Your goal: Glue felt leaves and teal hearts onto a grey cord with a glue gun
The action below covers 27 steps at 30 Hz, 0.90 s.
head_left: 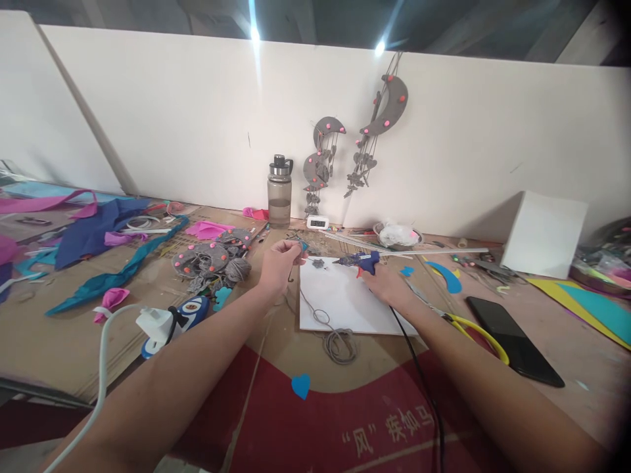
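Right hand clamped on blue glue gun, long axis lying left-right over the white sheet, nozzle pointing left at small grey piece just beside left hand, whose fingertips pinch a small part shut.

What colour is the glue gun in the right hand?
Blue, with an orange trigger: glue gun, right hand, head view.
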Each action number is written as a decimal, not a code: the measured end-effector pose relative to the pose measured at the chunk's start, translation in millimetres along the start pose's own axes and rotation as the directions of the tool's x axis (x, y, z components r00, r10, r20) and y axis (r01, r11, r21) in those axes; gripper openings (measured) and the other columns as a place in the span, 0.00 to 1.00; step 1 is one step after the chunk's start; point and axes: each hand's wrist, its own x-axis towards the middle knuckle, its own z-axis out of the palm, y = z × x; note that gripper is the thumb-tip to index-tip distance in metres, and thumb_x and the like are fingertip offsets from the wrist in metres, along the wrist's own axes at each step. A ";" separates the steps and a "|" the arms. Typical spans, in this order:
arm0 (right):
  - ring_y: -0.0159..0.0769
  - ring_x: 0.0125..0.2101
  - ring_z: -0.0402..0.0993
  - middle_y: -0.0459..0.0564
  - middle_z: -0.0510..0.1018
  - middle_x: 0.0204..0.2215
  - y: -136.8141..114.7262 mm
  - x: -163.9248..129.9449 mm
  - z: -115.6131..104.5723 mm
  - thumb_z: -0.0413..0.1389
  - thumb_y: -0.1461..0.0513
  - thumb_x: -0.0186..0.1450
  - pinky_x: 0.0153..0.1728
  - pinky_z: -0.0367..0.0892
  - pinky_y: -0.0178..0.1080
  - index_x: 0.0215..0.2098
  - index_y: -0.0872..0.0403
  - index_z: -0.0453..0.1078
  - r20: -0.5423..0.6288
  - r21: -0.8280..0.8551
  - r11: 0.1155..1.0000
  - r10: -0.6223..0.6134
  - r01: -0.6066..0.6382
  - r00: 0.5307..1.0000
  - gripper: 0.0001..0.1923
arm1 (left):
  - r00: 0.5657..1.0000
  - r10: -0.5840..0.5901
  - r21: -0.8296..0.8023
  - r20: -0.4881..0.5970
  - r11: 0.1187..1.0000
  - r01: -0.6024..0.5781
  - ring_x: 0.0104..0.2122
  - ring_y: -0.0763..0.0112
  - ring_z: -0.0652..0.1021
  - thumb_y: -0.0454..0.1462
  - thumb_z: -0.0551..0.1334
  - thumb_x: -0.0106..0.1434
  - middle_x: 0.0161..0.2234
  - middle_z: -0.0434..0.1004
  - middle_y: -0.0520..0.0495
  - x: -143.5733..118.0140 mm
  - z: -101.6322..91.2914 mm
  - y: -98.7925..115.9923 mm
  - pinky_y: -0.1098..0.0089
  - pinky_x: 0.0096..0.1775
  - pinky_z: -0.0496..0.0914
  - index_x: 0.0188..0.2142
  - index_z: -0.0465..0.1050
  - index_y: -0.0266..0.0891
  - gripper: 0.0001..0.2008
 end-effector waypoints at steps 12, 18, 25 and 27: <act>0.39 0.35 0.69 0.51 0.73 0.33 -64.4 -30.7 -22.4 0.49 0.57 0.64 0.39 0.65 0.43 0.32 0.51 0.59 -0.209 0.334 0.890 -0.252 0.311 0.945 0.07 | 0.927 0.372 0.408 0.048 0.840 -0.358 0.26 0.73 0.69 0.32 0.66 0.51 0.25 0.74 0.51 -18.7 5.8 21.5 0.73 0.33 0.62 0.24 0.76 0.40 0.02; 0.33 0.35 0.71 0.45 0.73 0.33 -117.9 -25.3 -0.4 0.53 0.53 0.60 0.41 0.68 0.41 0.37 0.49 0.54 0.006 0.908 0.414 -0.164 0.063 0.987 0.14 | 0.848 0.481 0.451 0.221 0.721 -0.526 0.37 0.64 0.71 0.28 0.67 0.48 0.29 0.75 0.49 -24.4 8.3 34.4 0.68 0.46 0.62 0.24 0.76 0.43 0.07; 0.29 0.27 0.62 0.41 0.65 0.27 -126.8 -20.5 1.6 0.52 0.56 0.60 0.25 0.62 0.33 0.34 0.51 0.59 -0.081 0.848 0.516 -0.095 0.118 0.992 0.08 | 0.896 0.422 0.434 0.138 0.788 -0.437 0.26 0.73 0.70 0.33 0.63 0.54 0.25 0.74 0.51 -19.0 7.7 27.1 0.72 0.33 0.64 0.26 0.75 0.39 0.02; 0.30 0.27 0.62 0.41 0.65 0.25 -125.0 -20.1 1.4 0.51 0.57 0.61 0.26 0.61 0.33 0.32 0.51 0.61 -0.146 0.793 0.580 -0.118 0.188 0.982 0.06 | 0.933 0.340 0.347 0.116 0.867 -0.359 0.26 0.73 0.72 0.35 0.64 0.54 0.25 0.74 0.51 -17.7 9.1 24.2 0.73 0.31 0.65 0.27 0.75 0.38 0.02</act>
